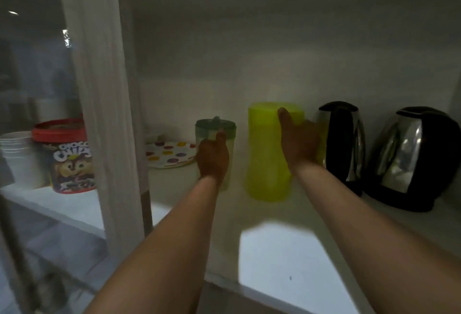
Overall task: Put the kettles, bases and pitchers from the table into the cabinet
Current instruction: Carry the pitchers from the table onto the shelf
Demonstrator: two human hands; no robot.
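On the white cabinet shelf (274, 214), a tall lime-green translucent plastic pitcher (267, 154) is clasped by the right hand (299, 141), a small green-lidded clear pitcher (215, 136) by the left hand (212, 156); both look light, stiff, perhaps slippery, best gripped mid-body.

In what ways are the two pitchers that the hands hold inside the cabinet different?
The green-lidded pitcher is shorter and narrower; the yellow-green pitcher is taller and wider. The first has a pale, clear body with a dark green lid; the second is yellow-green all over. The left hand holds the first, the right hand the second. Both stand upright on the cabinet shelf.
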